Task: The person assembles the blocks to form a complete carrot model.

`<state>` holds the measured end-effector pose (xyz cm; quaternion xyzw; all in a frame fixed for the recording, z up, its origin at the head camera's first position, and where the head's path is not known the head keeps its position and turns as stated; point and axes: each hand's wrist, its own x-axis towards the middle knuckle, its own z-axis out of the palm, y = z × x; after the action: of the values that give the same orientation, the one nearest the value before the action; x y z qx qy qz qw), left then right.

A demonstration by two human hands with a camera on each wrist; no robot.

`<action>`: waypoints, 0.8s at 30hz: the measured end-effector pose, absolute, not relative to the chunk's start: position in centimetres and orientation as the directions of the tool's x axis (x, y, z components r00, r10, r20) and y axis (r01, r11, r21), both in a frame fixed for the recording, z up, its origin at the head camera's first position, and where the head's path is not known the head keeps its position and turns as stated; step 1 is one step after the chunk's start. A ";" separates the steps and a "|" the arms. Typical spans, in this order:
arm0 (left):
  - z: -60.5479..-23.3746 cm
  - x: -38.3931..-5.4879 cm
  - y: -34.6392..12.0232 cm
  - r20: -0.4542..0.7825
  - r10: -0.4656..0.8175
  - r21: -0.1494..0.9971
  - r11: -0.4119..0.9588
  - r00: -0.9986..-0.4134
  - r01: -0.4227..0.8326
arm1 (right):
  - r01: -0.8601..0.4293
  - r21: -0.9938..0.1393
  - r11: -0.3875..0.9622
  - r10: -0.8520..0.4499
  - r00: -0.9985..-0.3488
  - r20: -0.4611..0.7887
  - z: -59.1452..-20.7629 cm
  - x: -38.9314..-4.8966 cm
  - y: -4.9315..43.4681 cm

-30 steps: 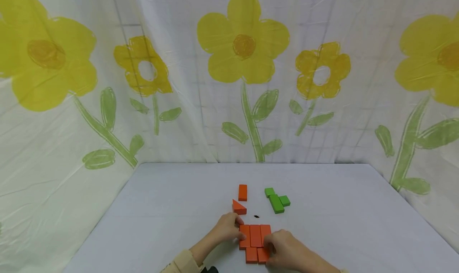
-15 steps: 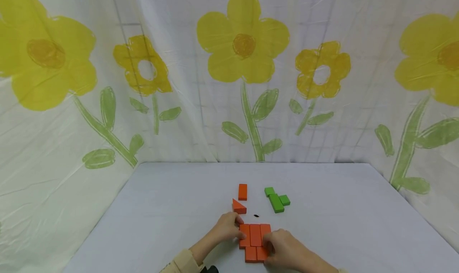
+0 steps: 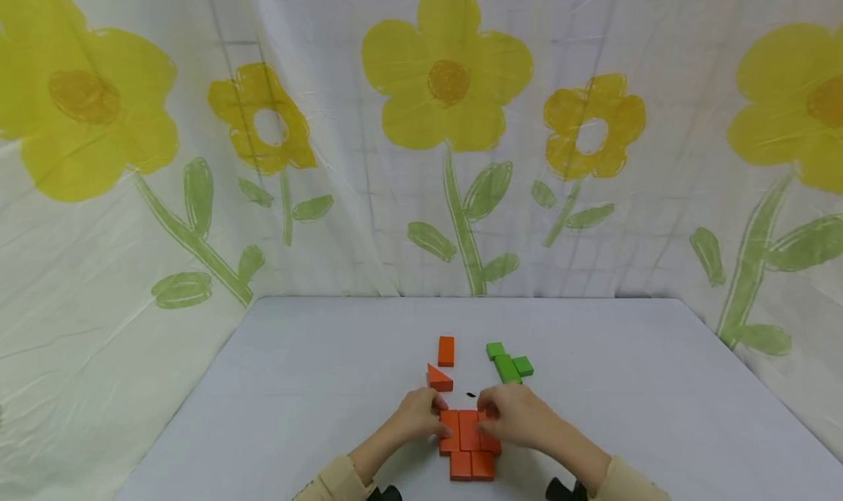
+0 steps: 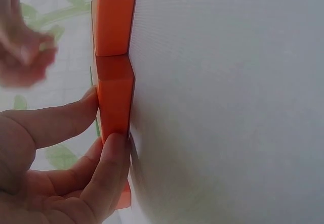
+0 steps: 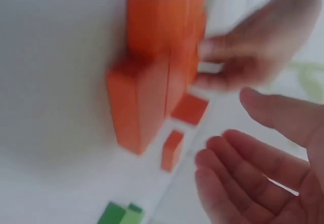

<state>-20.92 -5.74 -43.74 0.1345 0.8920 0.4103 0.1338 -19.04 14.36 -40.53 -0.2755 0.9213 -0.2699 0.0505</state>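
Note:
Flat red wooden blocks lie together on the table: three long ones side by side, the middle block [image 3: 467,431] among them, with two shorter blocks [image 3: 471,466] against their near ends. My left hand [image 3: 416,415] pinches the left long block [image 4: 115,95], its thumb at the top edge and fingers along the outer side. My right hand [image 3: 520,415] hovers over the right long block [image 3: 489,445], partly hiding it in the head view. In the right wrist view, that hand's fingers are loosely bent, apart from the right long block [image 5: 139,107], with nothing between them.
Beyond the left hand lies a red triangular block [image 3: 440,381], with an orange rectangular block [image 3: 446,352] behind it. Several green blocks [image 3: 506,367] sit just past the right hand. A small dark mark [image 3: 470,395] is on the white table [image 3: 316,369]. A flowered curtain [image 3: 342,216] hangs behind.
My right hand has moved away from the near right blocks, forward over the far end of the right long block, uncovering the near right short block. The left hand has stayed in place.

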 end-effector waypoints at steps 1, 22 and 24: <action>-43.7 -20.9 -5.8 -0.126 0.350 0.768 0.626 -0.928 0.132 | -0.483 -0.518 0.706 -0.519 -0.850 0.085 -40.4 -19.8 14.2; -43.8 -21.0 -5.7 -0.122 0.351 0.774 0.619 -0.928 0.132 | -0.109 -0.501 0.859 -0.101 -0.994 0.044 -43.6 -29.3 7.7; -43.8 -21.0 -5.6 -0.112 0.353 0.771 0.621 -0.929 0.143 | -0.121 -0.483 0.867 -0.102 -0.993 0.065 -43.6 -29.4 7.7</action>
<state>-21.02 -5.64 -43.83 0.1391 0.8911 0.4127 0.1274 -29.39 7.65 -43.58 -0.0577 0.9660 -0.2513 -0.0189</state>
